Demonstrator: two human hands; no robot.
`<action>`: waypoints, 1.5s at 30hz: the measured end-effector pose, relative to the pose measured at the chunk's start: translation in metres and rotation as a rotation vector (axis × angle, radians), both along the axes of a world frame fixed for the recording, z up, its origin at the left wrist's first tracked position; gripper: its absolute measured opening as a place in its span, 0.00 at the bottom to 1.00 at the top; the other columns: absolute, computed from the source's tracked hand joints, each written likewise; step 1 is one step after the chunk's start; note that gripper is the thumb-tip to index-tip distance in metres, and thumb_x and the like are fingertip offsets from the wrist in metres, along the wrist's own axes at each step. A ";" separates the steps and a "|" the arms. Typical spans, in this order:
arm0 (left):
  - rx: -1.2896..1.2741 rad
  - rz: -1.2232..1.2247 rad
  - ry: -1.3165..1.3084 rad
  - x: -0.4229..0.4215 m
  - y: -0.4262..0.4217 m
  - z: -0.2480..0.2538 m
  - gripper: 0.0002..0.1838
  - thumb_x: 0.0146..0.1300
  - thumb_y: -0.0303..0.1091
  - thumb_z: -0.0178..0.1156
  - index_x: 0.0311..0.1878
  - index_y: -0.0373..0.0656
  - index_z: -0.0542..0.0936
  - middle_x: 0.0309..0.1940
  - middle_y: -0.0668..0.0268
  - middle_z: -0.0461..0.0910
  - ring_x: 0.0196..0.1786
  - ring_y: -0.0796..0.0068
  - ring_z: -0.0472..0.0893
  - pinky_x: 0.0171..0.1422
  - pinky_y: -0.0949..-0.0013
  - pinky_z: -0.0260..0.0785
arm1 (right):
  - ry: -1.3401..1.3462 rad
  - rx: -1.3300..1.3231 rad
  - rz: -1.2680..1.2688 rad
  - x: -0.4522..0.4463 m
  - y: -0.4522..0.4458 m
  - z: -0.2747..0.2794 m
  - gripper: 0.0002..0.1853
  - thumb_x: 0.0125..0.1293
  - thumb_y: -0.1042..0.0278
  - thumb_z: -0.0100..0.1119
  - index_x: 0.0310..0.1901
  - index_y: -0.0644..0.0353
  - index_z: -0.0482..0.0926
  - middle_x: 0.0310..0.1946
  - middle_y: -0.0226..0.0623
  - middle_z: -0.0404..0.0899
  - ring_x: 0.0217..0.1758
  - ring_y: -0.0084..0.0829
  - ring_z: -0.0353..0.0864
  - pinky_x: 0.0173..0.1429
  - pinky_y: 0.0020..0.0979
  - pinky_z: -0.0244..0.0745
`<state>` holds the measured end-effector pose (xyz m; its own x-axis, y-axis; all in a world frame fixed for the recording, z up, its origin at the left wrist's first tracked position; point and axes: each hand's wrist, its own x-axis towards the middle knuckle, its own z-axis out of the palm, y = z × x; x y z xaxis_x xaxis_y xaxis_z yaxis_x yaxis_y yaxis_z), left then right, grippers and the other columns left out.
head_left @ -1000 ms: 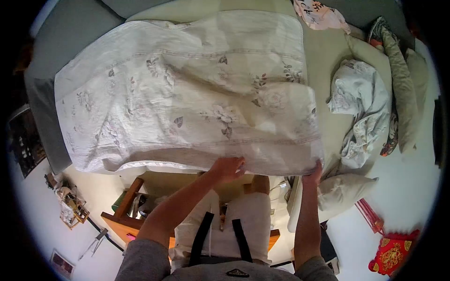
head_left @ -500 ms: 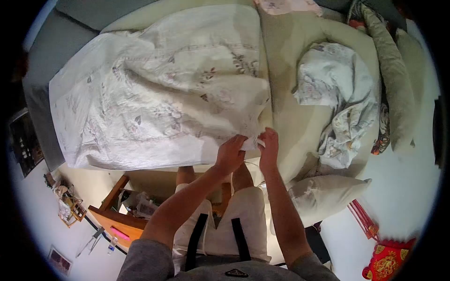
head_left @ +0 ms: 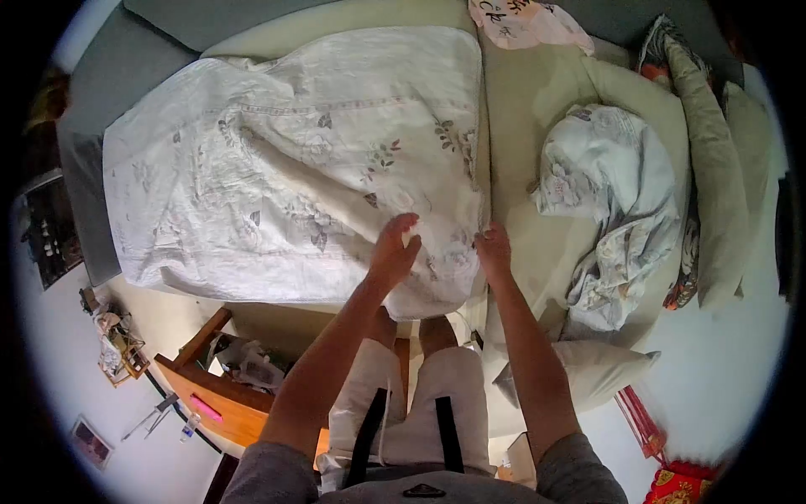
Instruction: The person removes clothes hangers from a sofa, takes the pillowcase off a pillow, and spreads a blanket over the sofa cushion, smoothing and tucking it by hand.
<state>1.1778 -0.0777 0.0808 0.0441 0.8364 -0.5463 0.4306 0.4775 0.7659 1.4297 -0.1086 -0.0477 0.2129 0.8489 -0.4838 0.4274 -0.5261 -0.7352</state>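
Right hand (head_left: 494, 250) touches floral cover (head_left: 319, 193); pink cloth (head_left: 531, 25) bears lettering (head_left: 494, 12).

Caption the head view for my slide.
Left hand over the floral quilt, right hand at its edge, crumpled cloth farther right.

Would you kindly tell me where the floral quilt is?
In the head view, the floral quilt lies mostly left of centre, its right edge by the right hand, with the crumpled cloth further right.

Beige-and-grey sofa (head_left: 516, 109): white floral quilt (head_left: 294, 168) spread left, crumpled floral cloth (head_left: 617, 176) right, pink lettered cloth (head_left: 531, 23) far side, beige cushion (head_left: 709, 176) right end.
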 end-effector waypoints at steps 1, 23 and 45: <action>0.085 -0.042 0.055 -0.004 0.013 -0.004 0.21 0.61 0.30 0.56 0.59 0.43 0.69 0.57 0.57 0.70 0.59 0.58 0.72 0.64 0.59 0.64 | -0.107 0.184 -0.032 -0.005 0.004 -0.001 0.19 0.59 0.71 0.58 0.52 0.62 0.72 0.34 0.35 0.78 0.30 0.27 0.77 0.38 0.27 0.74; 0.516 -0.247 0.683 -0.069 0.324 -0.128 0.28 0.60 0.33 0.53 0.66 0.48 0.61 0.36 0.54 0.80 0.39 0.52 0.81 0.45 0.52 0.73 | -0.115 0.451 0.285 -0.121 0.412 -0.015 0.27 0.60 0.69 0.59 0.61 0.61 0.67 0.28 0.33 0.78 0.32 0.27 0.77 0.41 0.34 0.75; -0.025 0.446 -0.381 -0.086 0.397 -0.184 0.18 0.65 0.28 0.53 0.56 0.42 0.62 0.24 0.62 0.79 0.24 0.76 0.77 0.25 0.73 0.70 | 0.326 0.043 0.026 -0.108 0.445 -0.059 0.11 0.65 0.71 0.53 0.46 0.64 0.68 0.16 0.33 0.75 0.16 0.23 0.75 0.21 0.28 0.69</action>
<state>1.0919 0.3193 -0.1030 -0.1123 0.8063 -0.5807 -0.1199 0.5692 0.8134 1.3221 0.3362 -0.1071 0.0311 0.8733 -0.4863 0.1786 -0.4835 -0.8569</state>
